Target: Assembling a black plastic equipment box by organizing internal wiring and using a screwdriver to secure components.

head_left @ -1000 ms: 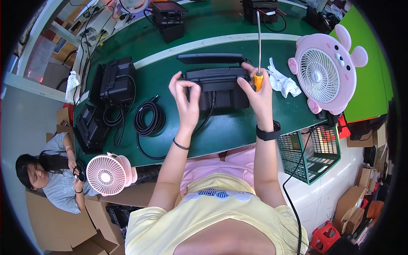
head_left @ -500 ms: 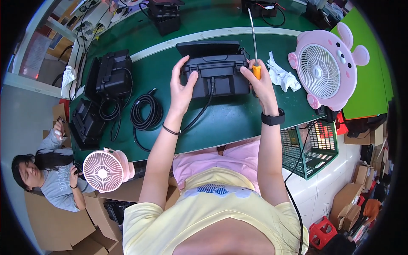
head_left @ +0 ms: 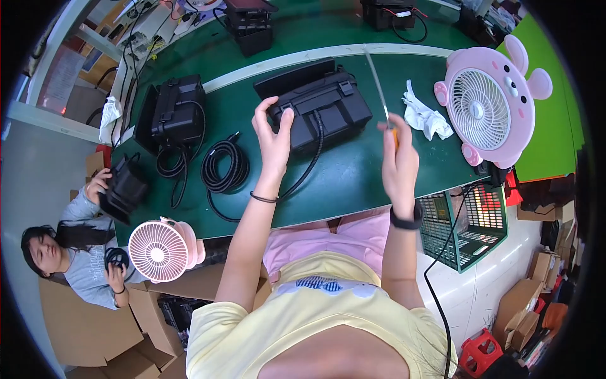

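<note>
The left hand [head_left: 274, 146] keeps a loose grip, thumb and fingers parted around the left end of a boxy black plastic case [head_left: 334, 106], which sits angled on the green bench [head_left: 344, 182], a black cable [head_left: 321, 134] running from its near side. The right hand [head_left: 399, 167], apart from the case, has its grip closed around an orange-handled screwdriver [head_left: 377, 82] beside crumpled white tissue [head_left: 427, 117].

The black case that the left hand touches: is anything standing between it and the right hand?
Nothing visible stands between the right hand and the black case; green tabletop shows in the gap. The screwdriver in that hand points past the case's right side.
</note>
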{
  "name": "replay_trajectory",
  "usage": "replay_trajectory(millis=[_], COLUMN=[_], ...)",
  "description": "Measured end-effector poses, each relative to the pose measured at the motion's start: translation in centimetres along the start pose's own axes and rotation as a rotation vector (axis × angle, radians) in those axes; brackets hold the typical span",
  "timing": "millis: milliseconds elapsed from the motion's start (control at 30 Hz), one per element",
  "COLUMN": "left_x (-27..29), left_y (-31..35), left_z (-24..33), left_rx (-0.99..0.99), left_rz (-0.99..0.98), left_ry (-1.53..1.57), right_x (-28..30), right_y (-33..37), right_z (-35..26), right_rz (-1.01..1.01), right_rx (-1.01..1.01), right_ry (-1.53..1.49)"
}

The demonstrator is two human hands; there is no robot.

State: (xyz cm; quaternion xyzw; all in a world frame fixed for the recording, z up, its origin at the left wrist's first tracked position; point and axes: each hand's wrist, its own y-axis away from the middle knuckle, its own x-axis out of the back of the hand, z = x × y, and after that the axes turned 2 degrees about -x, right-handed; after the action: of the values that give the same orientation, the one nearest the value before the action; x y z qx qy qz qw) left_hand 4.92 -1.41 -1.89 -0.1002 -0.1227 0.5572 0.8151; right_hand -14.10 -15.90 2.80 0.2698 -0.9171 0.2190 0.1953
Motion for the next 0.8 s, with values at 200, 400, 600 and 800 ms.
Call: replay_trajectory(millis=[200, 400, 600, 800], left_x=[0.0, -0.1, 0.7, 1.0], left_y=[0.5, 0.6, 0.4, 0.3], left_z=[0.2, 1.1, 1.2, 0.8], left_rx=[0.037, 0.111, 0.192, 0.163], left_rz=[0.081, 0.075, -0.023, -0.032], left_ry=[-0.022, 0.189, 0.266, 0.283], right_x=[1.4, 1.3, 1.4, 1.2], right_y=[5.6, 5.7, 5.8, 5.5], right_z=[-0.3, -0.8, -1.8, -1.8], right_rz=[-0.051, -0.071, -0.053, -0.224], right_rx=[0.261, 0.298, 0.366, 0.215], right_ry=[0.296, 0.390, 0.506, 0.277])
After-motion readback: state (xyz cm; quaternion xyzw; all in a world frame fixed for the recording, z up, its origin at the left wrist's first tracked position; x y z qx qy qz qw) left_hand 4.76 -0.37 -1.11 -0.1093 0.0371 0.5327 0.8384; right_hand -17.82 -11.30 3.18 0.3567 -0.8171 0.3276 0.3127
